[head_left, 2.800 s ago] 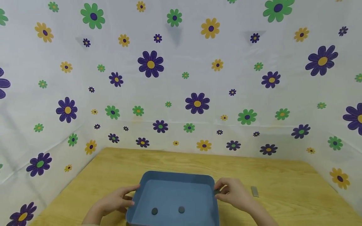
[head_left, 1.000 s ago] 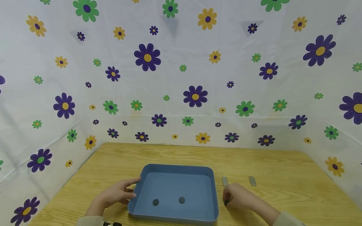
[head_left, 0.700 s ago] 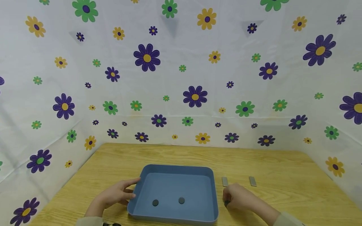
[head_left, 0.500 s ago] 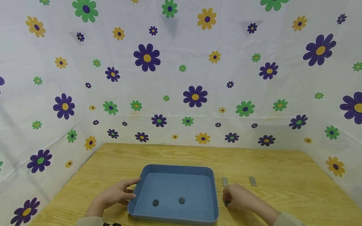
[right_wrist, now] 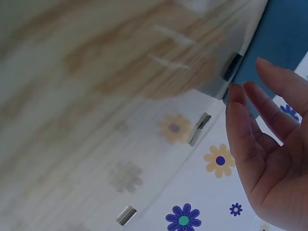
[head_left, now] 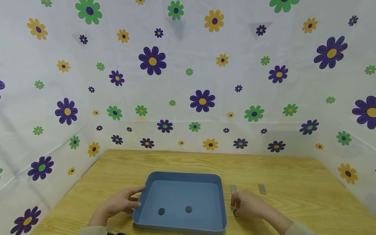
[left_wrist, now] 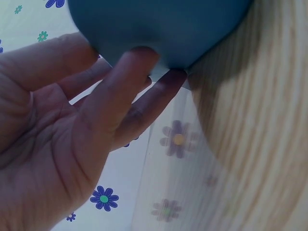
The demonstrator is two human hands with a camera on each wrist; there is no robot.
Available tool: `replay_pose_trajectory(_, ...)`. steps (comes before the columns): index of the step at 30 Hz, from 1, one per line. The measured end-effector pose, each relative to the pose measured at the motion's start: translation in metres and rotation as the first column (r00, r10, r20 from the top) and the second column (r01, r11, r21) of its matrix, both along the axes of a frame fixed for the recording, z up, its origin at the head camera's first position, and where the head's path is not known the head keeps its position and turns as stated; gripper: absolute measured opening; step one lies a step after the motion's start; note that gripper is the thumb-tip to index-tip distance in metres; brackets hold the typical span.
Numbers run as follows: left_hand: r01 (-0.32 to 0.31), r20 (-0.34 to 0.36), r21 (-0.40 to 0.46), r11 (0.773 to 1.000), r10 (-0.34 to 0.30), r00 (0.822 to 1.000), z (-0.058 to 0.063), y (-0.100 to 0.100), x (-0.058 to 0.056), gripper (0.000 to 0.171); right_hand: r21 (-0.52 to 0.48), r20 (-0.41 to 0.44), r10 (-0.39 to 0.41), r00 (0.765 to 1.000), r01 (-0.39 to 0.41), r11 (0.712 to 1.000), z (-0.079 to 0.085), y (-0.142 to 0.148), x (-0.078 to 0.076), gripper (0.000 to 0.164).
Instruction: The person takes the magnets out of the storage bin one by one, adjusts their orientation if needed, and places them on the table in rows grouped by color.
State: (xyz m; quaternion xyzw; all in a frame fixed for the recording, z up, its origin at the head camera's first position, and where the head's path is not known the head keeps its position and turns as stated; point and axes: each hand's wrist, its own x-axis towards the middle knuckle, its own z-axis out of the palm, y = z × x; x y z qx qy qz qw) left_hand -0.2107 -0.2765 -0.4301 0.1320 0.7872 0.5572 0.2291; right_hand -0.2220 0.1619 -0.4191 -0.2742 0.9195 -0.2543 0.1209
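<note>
**Wooden tabletop (head_left: 182, 161), flowered backdrop (head_left: 176, 85): dark piece (right_wrist: 232, 66) beside the tray (head_left: 179, 195)**

My right fingers (right_wrist: 238, 122) stand slightly bent and apart, the piece just beyond their tips; whether one brushes it, I can't tell. I'd judge I'm handling it outside the tray, on the side toward the tabletop's right edge. Next probably calls for a clean lift away, or a light pinch to adjust it. My right forearm (head_left: 274, 219) slants in low, knuckles up. Two grey strips (head_left: 262, 189) lie nearer the back edge. Left fingers (left_wrist: 103, 101), spread, touch the tray's left wall; two dark discs (head_left: 188, 209) lie inside.
</note>
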Motion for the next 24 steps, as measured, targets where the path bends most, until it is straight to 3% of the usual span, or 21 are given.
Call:
replay_pose_trajectory(7,0.007,0.001,0.018,1.0,-0.007,1.0,0.0,-0.001,0.0,0.065,-0.11,-0.038,0.032,0.999,-0.036,0.993,0.015,0.002,0.0,0.013)
replay_pose_trajectory(13,-0.008,0.0,0.005,1.0,0.008,1.0,0.002,-0.001,0.0,0.065,-0.156,-0.066,0.005,0.998,-0.015,0.988,0.027,-0.006,0.0,0.012)
replay_pose_trajectory(24,-0.001,0.008,0.006,1.0,0.001,1.0,0.001,0.0,0.001,0.065,-0.227,-0.07,0.026,0.997,-0.041,0.973,0.029,-0.031,0.004,0.013)
